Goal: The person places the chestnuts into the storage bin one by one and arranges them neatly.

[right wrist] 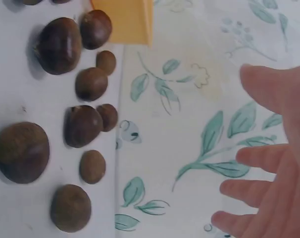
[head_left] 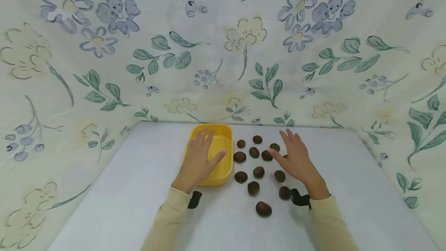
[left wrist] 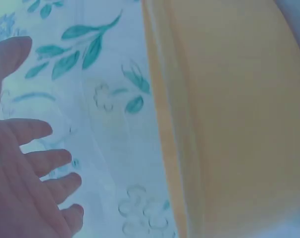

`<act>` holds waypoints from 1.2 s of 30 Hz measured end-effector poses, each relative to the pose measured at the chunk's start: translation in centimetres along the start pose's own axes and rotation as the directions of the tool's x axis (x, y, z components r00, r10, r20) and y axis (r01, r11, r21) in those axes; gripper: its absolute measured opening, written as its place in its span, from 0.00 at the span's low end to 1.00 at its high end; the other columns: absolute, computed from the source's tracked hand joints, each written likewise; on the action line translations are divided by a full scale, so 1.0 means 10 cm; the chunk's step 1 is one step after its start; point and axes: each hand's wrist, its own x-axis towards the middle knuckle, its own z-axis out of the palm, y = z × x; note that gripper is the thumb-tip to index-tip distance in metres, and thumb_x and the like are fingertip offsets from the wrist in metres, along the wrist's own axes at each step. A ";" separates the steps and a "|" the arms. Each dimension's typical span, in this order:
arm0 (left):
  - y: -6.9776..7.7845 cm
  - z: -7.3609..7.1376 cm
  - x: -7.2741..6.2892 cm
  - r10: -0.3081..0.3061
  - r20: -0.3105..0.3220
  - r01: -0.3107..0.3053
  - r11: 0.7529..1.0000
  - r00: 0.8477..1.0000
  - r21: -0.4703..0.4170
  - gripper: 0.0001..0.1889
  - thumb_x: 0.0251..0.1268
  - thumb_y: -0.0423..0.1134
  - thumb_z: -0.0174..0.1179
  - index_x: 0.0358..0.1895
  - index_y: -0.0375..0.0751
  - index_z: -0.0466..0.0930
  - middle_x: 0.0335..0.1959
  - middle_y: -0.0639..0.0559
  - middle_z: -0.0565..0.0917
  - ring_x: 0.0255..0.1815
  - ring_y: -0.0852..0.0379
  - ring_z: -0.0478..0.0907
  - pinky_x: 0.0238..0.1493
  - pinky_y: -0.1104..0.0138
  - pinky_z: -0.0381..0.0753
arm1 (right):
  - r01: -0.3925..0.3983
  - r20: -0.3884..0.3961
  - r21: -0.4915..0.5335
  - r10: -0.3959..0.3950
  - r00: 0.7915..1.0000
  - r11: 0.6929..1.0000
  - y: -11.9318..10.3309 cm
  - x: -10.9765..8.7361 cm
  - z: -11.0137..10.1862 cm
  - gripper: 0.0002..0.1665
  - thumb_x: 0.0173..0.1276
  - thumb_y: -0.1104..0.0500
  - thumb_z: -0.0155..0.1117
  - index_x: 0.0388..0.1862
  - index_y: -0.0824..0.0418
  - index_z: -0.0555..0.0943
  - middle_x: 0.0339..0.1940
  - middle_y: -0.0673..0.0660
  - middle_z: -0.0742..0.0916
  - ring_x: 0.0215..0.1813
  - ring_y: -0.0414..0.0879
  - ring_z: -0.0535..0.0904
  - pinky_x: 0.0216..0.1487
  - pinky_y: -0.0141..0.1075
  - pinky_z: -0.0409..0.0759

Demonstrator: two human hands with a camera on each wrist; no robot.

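My left hand (head_left: 199, 160) hovers above the yellow plastic tray (head_left: 220, 165), fingers spread and holding nothing. The left wrist view shows the tray's wall (left wrist: 249, 119) close beside that hand (left wrist: 28, 173). Over the right side of the scattered chestnuts, my right hand (head_left: 295, 159) is held with fingers extended and thumb out, grasping nothing. Brown chestnuts (head_left: 259, 172) lie loose on the table between the hands, several of them. The nearest one (head_left: 263, 209) sits toward the front. In the right wrist view, chestnuts (right wrist: 22, 152) lie left of the right hand (right wrist: 274, 163). One chestnut (head_left: 285, 157) is partly hidden behind it.
A white table (head_left: 139, 189) carries everything. Behind and around it hangs a floral cloth (head_left: 216, 65), meeting the table's back edge just beyond the tray. Dark straps (head_left: 195, 200) show at both wrists.
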 end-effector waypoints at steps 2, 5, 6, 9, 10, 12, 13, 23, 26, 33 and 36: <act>-0.10 -0.04 -0.03 -0.006 -0.016 0.005 0.998 1.000 -0.055 0.44 0.75 0.61 0.57 0.82 0.37 0.55 0.85 0.37 0.53 0.86 0.34 0.47 0.83 0.34 0.47 | 0.014 -0.033 0.035 -0.012 0.999 0.999 0.04 0.00 -0.07 0.46 0.78 0.45 0.60 0.82 0.69 0.57 0.83 0.75 0.58 0.83 0.76 0.49 0.79 0.74 0.52; -0.24 -0.08 -0.10 -0.053 -0.017 0.050 0.991 0.998 -0.122 0.45 0.74 0.62 0.57 0.82 0.37 0.54 0.85 0.38 0.52 0.86 0.35 0.49 0.83 0.36 0.52 | 0.011 -0.066 0.083 -0.005 0.998 0.997 0.13 -0.01 -0.14 0.44 0.79 0.46 0.60 0.81 0.69 0.59 0.83 0.74 0.60 0.83 0.73 0.52 0.80 0.71 0.55; -0.29 -0.09 -0.13 -0.075 -0.008 0.073 0.987 0.997 -0.143 0.46 0.74 0.62 0.57 0.83 0.37 0.53 0.86 0.38 0.51 0.86 0.35 0.49 0.82 0.36 0.53 | 0.010 -0.075 0.092 -0.004 0.997 0.996 0.16 -0.02 -0.16 0.43 0.79 0.47 0.60 0.81 0.70 0.59 0.83 0.74 0.61 0.83 0.73 0.53 0.80 0.70 0.56; -0.41 -0.11 -0.22 -0.154 0.033 0.158 0.970 0.987 -0.185 0.49 0.73 0.64 0.58 0.84 0.40 0.48 0.87 0.39 0.48 0.86 0.35 0.48 0.82 0.37 0.53 | -0.002 -0.089 0.088 0.010 0.996 0.996 0.25 -0.02 -0.20 0.42 0.79 0.48 0.60 0.80 0.70 0.60 0.82 0.73 0.64 0.82 0.71 0.57 0.80 0.68 0.58; -0.45 -0.10 -0.24 -0.174 0.046 0.180 0.964 0.984 -0.194 0.50 0.72 0.65 0.58 0.85 0.40 0.46 0.87 0.39 0.48 0.87 0.35 0.47 0.82 0.37 0.53 | -0.009 -0.091 0.085 0.017 0.996 0.996 0.27 -0.02 -0.21 0.42 0.79 0.48 0.60 0.80 0.70 0.61 0.81 0.73 0.65 0.82 0.71 0.58 0.80 0.68 0.59; -0.52 -0.08 -0.28 -0.207 0.072 0.218 0.953 0.976 -0.211 0.52 0.71 0.67 0.58 0.85 0.42 0.44 0.87 0.40 0.47 0.87 0.36 0.46 0.83 0.38 0.51 | -0.023 -0.095 0.081 0.030 0.995 0.996 0.31 -0.03 -0.22 0.41 0.79 0.48 0.60 0.79 0.70 0.62 0.80 0.73 0.66 0.81 0.71 0.59 0.79 0.67 0.60; -0.55 -0.07 -0.28 -0.219 0.082 0.232 0.948 0.972 -0.217 0.53 0.70 0.68 0.58 0.85 0.43 0.43 0.87 0.41 0.46 0.87 0.36 0.46 0.83 0.38 0.51 | -0.031 -0.098 0.077 0.038 0.995 0.997 0.33 -0.03 -0.23 0.41 0.79 0.48 0.60 0.79 0.70 0.62 0.80 0.73 0.66 0.80 0.71 0.60 0.79 0.67 0.61; -0.70 0.00 -0.29 -0.270 0.186 0.308 0.926 0.945 -0.219 0.58 0.66 0.69 0.62 0.85 0.39 0.40 0.87 0.38 0.46 0.86 0.35 0.47 0.83 0.39 0.51 | -0.120 -0.034 0.085 0.123 0.992 0.989 0.46 -0.07 -0.14 0.41 0.79 0.49 0.60 0.80 0.69 0.60 0.77 0.75 0.69 0.78 0.72 0.63 0.76 0.67 0.65; -0.72 0.01 -0.30 -0.279 0.222 0.330 0.911 0.935 -0.246 0.60 0.64 0.68 0.64 0.85 0.41 0.38 0.87 0.39 0.46 0.86 0.35 0.49 0.83 0.39 0.51 | -0.118 -0.031 0.083 0.121 0.992 0.990 0.50 -0.07 -0.09 0.41 0.79 0.50 0.60 0.80 0.70 0.61 0.75 0.76 0.71 0.76 0.72 0.66 0.74 0.67 0.68; -0.78 0.05 -0.32 -0.254 0.286 0.340 0.889 0.924 -0.308 0.64 0.61 0.64 0.69 0.86 0.43 0.34 0.87 0.38 0.46 0.83 0.37 0.56 0.83 0.38 0.54 | -0.123 -0.006 0.083 0.123 0.992 0.989 0.59 -0.03 0.02 0.40 0.78 0.51 0.60 0.79 0.71 0.61 0.74 0.77 0.72 0.75 0.72 0.67 0.73 0.67 0.70; -0.81 0.04 -0.34 -0.244 0.306 0.340 0.884 0.920 -0.320 0.68 0.58 0.62 0.72 0.85 0.40 0.30 0.86 0.36 0.45 0.83 0.36 0.55 0.83 0.38 0.54 | -0.125 0.015 0.079 0.124 0.992 0.989 0.60 0.00 0.05 0.40 0.78 0.50 0.59 0.79 0.70 0.61 0.73 0.76 0.73 0.75 0.72 0.67 0.73 0.67 0.70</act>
